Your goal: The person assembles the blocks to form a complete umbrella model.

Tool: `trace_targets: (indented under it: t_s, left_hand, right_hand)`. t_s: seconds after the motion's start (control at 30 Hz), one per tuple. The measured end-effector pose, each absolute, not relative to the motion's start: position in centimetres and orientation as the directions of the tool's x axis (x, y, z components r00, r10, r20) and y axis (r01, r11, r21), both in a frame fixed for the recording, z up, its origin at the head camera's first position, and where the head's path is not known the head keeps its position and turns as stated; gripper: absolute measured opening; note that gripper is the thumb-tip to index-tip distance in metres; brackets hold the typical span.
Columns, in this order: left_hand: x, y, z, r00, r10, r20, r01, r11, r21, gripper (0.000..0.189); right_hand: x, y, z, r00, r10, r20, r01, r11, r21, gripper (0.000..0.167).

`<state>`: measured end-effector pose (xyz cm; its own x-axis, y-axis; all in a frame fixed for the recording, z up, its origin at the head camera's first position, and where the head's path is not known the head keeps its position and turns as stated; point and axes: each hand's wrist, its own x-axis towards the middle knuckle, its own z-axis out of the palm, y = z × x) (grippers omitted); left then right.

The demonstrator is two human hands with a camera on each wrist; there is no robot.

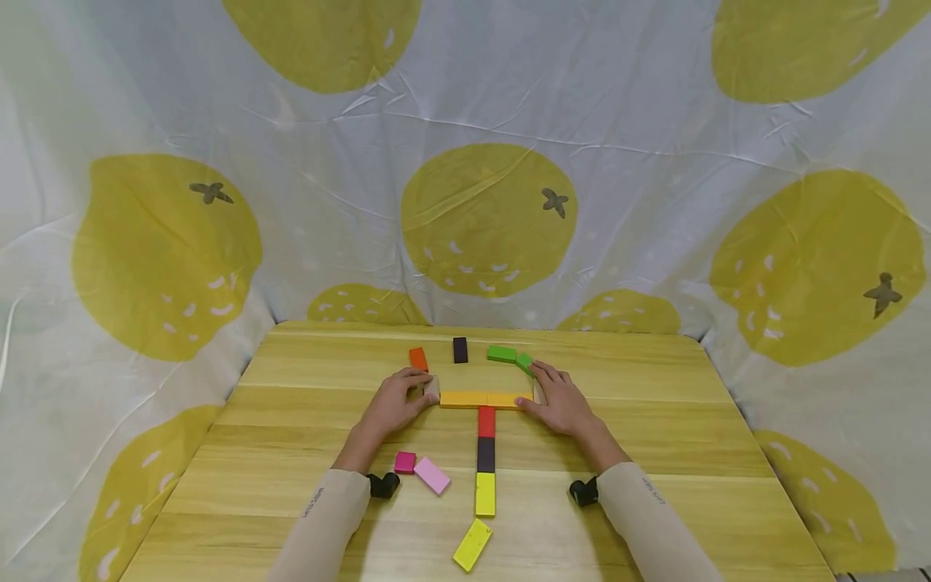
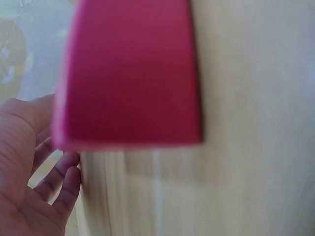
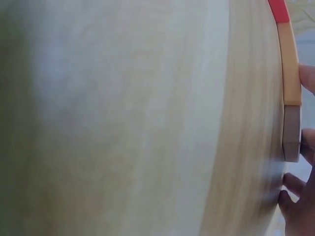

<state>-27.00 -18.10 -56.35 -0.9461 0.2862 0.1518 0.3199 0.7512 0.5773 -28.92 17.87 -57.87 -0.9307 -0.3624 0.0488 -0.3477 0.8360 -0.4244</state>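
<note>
A row of two orange blocks lies crosswise on the table, with a white block at its left end and another white block at its right. My left hand pinches the left white block between thumb and fingers. At the other end, my right hand curls round the right white block, its thumb against the orange row. The right fingertips also reach a small green block. Below the row, a red block, a dark block and a yellow block form a stem.
Behind the row lie an orange-red block, a dark block and a longer green block. A magenta block and a pink block lie near the left wrist. A tilted yellow block is nearest me.
</note>
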Motion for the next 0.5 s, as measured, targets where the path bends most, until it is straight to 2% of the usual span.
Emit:
trace_targets:
  t_s: [0.5]
  left_hand:
    - [-26.99,-18.13,-56.18,-0.933,0.309,0.182,0.356,0.736,0.576,0.046]
  right_hand:
    - [-28.93,17.85,-57.56,-0.928,-0.37,0.031,-0.345,0.829,-0.44,0.086]
